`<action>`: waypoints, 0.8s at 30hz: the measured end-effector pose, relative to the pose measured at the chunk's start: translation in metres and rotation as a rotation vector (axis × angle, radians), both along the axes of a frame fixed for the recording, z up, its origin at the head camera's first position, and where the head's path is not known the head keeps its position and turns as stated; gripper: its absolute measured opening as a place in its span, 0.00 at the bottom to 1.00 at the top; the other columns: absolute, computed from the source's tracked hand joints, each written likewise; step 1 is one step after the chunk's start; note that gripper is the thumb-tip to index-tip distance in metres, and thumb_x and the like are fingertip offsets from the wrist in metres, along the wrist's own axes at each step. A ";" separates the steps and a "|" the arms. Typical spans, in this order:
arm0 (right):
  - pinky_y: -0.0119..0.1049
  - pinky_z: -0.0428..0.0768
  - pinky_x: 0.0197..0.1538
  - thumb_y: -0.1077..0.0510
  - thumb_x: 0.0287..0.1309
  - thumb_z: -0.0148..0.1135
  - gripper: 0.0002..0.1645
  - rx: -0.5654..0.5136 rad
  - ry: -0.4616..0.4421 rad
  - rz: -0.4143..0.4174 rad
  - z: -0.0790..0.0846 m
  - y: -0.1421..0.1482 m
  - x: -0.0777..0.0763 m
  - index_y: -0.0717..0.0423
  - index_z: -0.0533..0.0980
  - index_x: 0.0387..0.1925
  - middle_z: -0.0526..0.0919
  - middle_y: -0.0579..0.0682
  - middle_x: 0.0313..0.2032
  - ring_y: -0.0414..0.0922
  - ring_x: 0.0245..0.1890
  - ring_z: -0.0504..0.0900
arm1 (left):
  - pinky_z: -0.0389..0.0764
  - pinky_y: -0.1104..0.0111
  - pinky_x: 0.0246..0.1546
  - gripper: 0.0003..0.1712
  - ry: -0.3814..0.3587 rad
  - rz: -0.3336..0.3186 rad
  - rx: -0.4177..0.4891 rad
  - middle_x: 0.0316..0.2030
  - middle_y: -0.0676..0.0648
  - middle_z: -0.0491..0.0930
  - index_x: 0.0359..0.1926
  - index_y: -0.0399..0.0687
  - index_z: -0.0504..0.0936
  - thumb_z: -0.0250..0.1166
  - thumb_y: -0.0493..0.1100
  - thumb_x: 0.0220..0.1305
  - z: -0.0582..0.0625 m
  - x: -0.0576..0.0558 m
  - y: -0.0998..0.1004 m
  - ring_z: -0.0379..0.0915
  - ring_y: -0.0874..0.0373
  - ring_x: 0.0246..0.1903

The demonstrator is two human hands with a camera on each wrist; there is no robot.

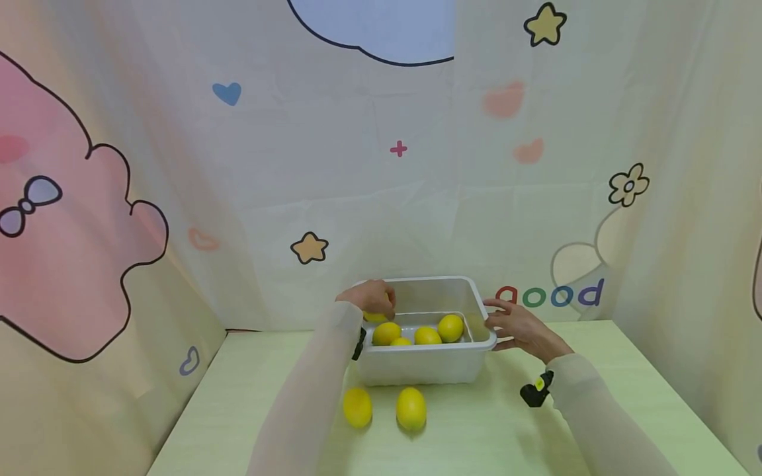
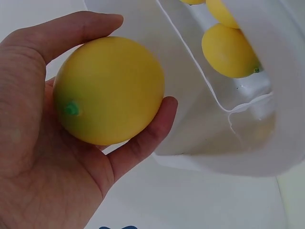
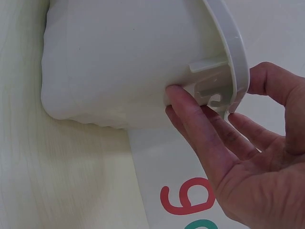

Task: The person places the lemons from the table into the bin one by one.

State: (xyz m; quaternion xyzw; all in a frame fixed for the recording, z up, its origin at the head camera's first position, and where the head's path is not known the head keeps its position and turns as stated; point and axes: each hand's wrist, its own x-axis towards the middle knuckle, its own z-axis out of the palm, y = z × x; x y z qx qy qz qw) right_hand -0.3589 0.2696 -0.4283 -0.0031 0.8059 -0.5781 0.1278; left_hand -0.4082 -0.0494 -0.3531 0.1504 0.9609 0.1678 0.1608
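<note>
My left hand [image 2: 57, 157] holds a yellow lemon [image 2: 109, 90] with a green stem nub, its thumb and fingers around the fruit. In the head view this hand [image 1: 372, 297] is over the left end of a white plastic bin [image 1: 423, 365] and hides most of the fruit. Several lemons lie inside the bin, one of them [image 1: 450, 328] by the right inner wall. My right hand [image 1: 520, 328] grips the bin's right end; the right wrist view has its fingers [image 3: 188, 112] bent at the rim and against the outer wall.
Two lemons lie on the pale wooden table in front of the bin, one to the left [image 1: 357, 407] and one to the right [image 1: 411, 409]. A printed curtain [image 1: 369, 218] hangs close behind the bin and along both sides of the table.
</note>
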 end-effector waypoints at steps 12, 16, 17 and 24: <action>0.48 0.86 0.46 0.55 0.67 0.58 0.41 -0.015 0.000 0.016 0.001 0.001 0.001 0.57 0.53 0.75 0.63 0.68 0.68 0.57 0.50 0.83 | 0.80 0.59 0.40 0.13 0.009 0.023 0.023 0.43 0.52 0.78 0.42 0.58 0.80 0.71 0.47 0.54 -0.002 0.002 -0.004 0.74 0.51 0.41; 0.47 0.86 0.47 0.54 0.67 0.59 0.41 -0.008 -0.002 0.009 0.001 0.000 0.001 0.55 0.53 0.75 0.64 0.68 0.68 0.60 0.53 0.81 | 0.80 0.60 0.39 0.12 0.039 -0.009 0.016 0.43 0.52 0.78 0.42 0.58 0.80 0.70 0.47 0.56 -0.002 0.001 -0.005 0.73 0.53 0.39; 0.47 0.86 0.47 0.54 0.66 0.59 0.41 -0.006 -0.002 0.011 0.001 0.000 0.001 0.55 0.53 0.75 0.63 0.68 0.68 0.61 0.54 0.80 | 0.80 0.60 0.39 0.12 0.044 -0.017 0.018 0.43 0.52 0.78 0.43 0.58 0.80 0.69 0.47 0.56 -0.002 0.002 -0.005 0.73 0.53 0.39; 0.46 0.86 0.46 0.55 0.67 0.58 0.41 -0.005 -0.004 0.011 0.001 0.000 0.002 0.55 0.53 0.75 0.63 0.69 0.68 0.63 0.55 0.79 | 0.80 0.59 0.46 0.14 0.066 -0.074 0.066 0.50 0.50 0.79 0.47 0.57 0.80 0.67 0.46 0.59 0.001 0.006 -0.005 0.74 0.53 0.45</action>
